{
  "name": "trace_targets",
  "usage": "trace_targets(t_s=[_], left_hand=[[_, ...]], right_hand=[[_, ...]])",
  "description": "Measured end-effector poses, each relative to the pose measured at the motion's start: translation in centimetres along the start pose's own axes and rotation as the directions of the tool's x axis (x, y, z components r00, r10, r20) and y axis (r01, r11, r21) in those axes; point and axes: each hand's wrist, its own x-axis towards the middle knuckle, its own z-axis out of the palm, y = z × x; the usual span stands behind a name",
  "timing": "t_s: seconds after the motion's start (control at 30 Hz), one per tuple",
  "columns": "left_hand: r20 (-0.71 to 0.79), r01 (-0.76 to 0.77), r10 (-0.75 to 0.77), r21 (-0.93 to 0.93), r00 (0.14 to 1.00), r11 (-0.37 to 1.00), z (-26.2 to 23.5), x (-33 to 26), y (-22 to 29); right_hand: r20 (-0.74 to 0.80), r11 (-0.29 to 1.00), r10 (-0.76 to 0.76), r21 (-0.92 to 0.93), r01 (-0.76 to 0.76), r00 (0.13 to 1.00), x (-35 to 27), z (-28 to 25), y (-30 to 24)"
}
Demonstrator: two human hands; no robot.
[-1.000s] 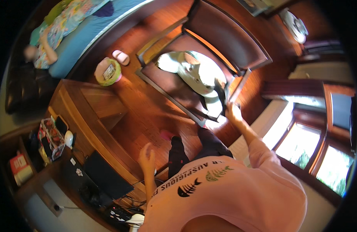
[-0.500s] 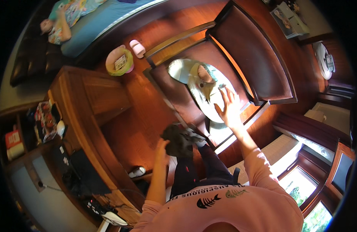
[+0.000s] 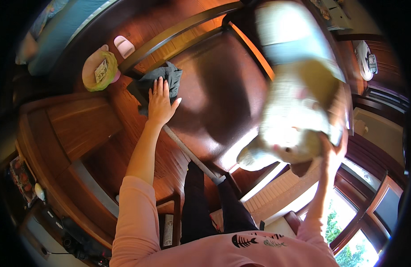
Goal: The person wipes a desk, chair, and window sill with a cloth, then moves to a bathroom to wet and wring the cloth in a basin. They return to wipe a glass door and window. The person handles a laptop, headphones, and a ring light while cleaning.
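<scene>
Left hand (image 3: 160,109) lies palm down, fingers stretched out and thumb apart, resting on a bunched dark cloth (image 3: 174,78) rather than pinching it, at the left corner of a brown chair seat (image 3: 205,66), close by the wooden armrest (image 3: 179,33). The cloth sits under the fingers and shows just beyond and to either side of them; it is too rumpled to show a clear long axis. From it, the seat spreads away to the right. Right hand (image 3: 332,149) is well apart, at the right side of the chair, grasping the near right edge of a pale stuffed toy (image 3: 283,107), though blur hides most of its fingers. The toy seems held up, its long axis running roughly away from the person, crosswise to the line between the hands; the left hand is much the nearer to the cloth
</scene>
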Motion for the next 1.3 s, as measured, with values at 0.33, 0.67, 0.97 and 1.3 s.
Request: trace_targets(t_s=[0.33,0.67,0.97,1.3], left_hand=[[0.225,-0.605,0.786,-0.529,0.576,0.595,5.9,-9.5,16.6],[-0.077,-0.006,0.053,0.518,0.996,0.855,8.8,17.2,10.0],[0.016,-0.778,0.92,-0.527,0.392,0.341,15.0,0.9,28.6],[0.007,-0.439,0.452,0.256,0.892,0.861,13.4,26.5,16.0]], right_hand=[[-0.027,0.599,0.507,0.729,-0.33,0.861,-4.8,-6.4,21.5],[-0.035,0.56,0.538,0.761,-0.327,0.842,-7.9,-5.9,24.2],[-0.042,0.539,0.587,0.765,-0.352,0.809,-9.9,-5.5,24.6],[-0.044,0.53,0.609,0.765,-0.365,0.792,-11.2,-5.6,24.8]])
